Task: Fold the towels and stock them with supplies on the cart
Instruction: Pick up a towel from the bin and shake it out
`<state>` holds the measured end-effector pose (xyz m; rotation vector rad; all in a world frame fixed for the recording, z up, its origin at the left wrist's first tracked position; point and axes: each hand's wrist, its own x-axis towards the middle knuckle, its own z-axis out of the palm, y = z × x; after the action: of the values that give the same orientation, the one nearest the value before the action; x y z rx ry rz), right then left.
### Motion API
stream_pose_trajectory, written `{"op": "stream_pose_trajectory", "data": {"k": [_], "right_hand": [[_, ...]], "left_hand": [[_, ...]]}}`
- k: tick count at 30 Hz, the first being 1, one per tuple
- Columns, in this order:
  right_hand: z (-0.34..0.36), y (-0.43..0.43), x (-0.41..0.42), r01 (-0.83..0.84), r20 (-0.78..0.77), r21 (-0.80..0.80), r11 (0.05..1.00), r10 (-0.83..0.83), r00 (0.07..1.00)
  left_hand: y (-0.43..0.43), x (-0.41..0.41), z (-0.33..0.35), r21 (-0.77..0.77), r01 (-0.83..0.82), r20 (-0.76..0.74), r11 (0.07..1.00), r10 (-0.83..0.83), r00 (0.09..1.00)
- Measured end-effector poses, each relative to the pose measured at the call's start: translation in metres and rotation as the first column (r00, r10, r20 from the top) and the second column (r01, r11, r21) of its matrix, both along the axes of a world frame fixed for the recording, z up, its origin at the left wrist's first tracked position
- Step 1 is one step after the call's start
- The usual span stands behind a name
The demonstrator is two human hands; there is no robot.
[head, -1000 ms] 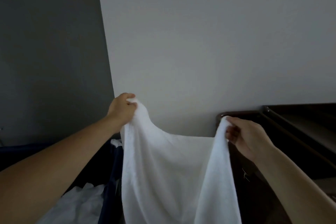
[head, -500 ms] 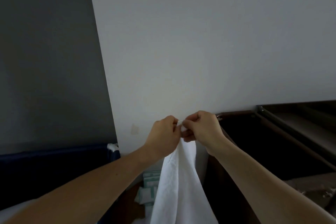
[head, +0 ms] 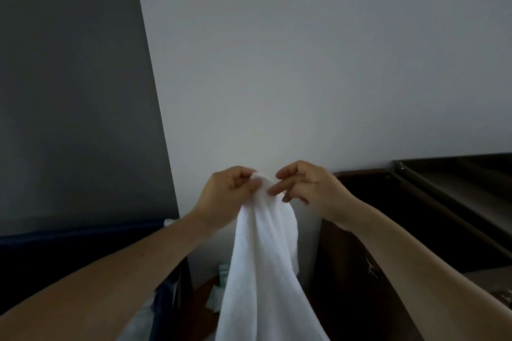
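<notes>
A white towel (head: 263, 271) hangs folded in half lengthwise in front of me, its two top corners brought together. My left hand (head: 230, 196) grips those gathered corners at the top. My right hand (head: 307, 188) is just to the right of them, its fingers loosened and spread, with only the fingertips touching the towel's top edge. The towel's lower end runs out of view at the bottom.
A dark wooden cart (head: 415, 202) with a railed top stands at the right against the pale wall. At the left is a dark blue bin (head: 83, 232) with white linen (head: 138, 324) in it. Teal-and-white packets (head: 221, 285) lie low between the two.
My hands came together from a spread hold, doubling the towel. Since half a second ago my right hand has loosened its pinch, leaving both corners in my left hand.
</notes>
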<state>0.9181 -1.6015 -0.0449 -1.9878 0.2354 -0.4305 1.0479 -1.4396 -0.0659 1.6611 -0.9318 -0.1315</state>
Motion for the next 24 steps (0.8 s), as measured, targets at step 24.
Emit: {"op": "stream_pose_trajectory", "data": {"k": [24], "right_hand": [[-0.052,-0.028,-0.053,-0.011,0.013,-0.175,0.985,0.014,1.000]], "left_hand": [[-0.012,0.040,0.133,-0.514,0.030,-0.327,0.857,-0.228,0.917]]}}
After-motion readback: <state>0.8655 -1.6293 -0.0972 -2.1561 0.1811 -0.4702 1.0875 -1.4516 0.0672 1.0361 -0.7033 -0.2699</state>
